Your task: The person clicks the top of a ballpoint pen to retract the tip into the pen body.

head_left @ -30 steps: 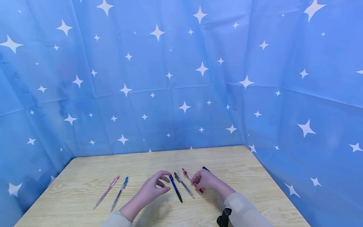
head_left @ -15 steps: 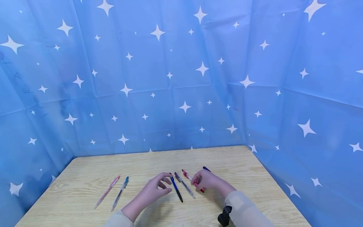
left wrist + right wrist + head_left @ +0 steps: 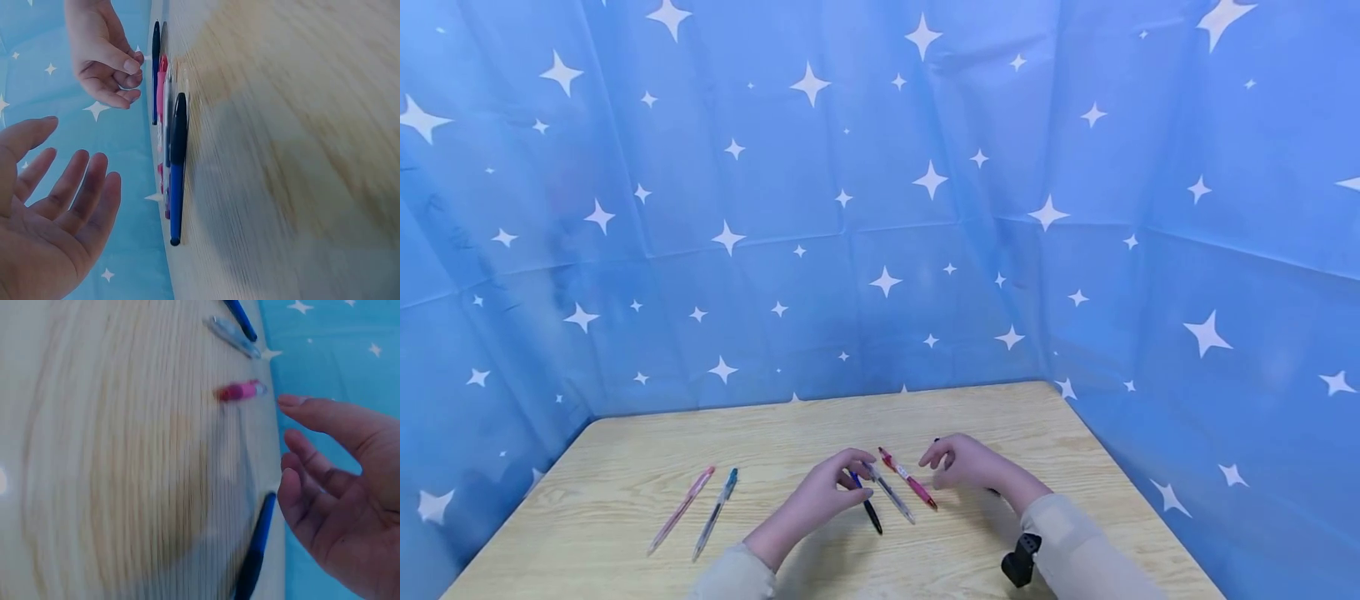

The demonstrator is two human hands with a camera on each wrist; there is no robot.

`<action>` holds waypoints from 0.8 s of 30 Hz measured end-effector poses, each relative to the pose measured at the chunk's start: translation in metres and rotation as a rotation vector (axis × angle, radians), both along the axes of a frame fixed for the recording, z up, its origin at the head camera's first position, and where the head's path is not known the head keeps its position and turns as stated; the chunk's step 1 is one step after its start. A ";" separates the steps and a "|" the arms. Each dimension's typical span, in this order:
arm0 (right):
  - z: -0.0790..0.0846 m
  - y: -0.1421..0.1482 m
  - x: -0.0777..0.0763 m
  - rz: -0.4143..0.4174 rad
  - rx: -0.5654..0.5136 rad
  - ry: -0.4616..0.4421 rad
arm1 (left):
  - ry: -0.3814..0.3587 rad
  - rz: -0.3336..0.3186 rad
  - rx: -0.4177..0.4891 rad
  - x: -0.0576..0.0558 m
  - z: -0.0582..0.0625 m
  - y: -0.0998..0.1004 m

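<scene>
My left hand (image 3: 826,497) hovers over a blue and black pen (image 3: 871,510), its loosely bent fingers holding nothing. In the left wrist view that blue pen (image 3: 179,169) lies on the table below the hand. Beside it lies a clear pen (image 3: 891,493), then a pink-red pen (image 3: 910,479). My right hand (image 3: 967,463) is just right of the pink-red pen, fingers relaxed and apart from it. Under the right hand, another dark blue pen (image 3: 256,550) shows in the right wrist view; the hand mostly covers it in the head view.
A pale pink pen (image 3: 681,511) and a teal-tipped clear pen (image 3: 716,514) lie on the left part of the wooden table (image 3: 587,500). A blue curtain with white stars (image 3: 820,208) stands behind and along the sides. A black device (image 3: 1022,560) sits at the right wrist.
My right hand has let go of the pink-red pen and moved right, over the dark blue pen. My left hand has shifted slightly right and up, over the blue and black pen.
</scene>
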State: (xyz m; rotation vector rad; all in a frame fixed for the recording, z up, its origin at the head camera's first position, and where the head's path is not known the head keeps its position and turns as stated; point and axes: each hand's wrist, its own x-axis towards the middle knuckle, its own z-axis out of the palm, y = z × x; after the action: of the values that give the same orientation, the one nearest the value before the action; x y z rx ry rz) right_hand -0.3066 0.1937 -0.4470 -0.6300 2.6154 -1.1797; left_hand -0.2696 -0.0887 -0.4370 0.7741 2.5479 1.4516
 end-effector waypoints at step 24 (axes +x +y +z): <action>-0.006 0.065 -0.007 -0.017 0.164 -0.032 | -0.049 -0.112 -0.072 0.001 -0.007 0.046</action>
State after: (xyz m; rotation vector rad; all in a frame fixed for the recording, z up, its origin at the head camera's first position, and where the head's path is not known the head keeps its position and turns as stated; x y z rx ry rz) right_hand -0.3134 0.2582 -0.4533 -0.5532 2.6602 -0.9581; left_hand -0.2682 -0.0429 -0.4436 0.8447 2.4629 1.3215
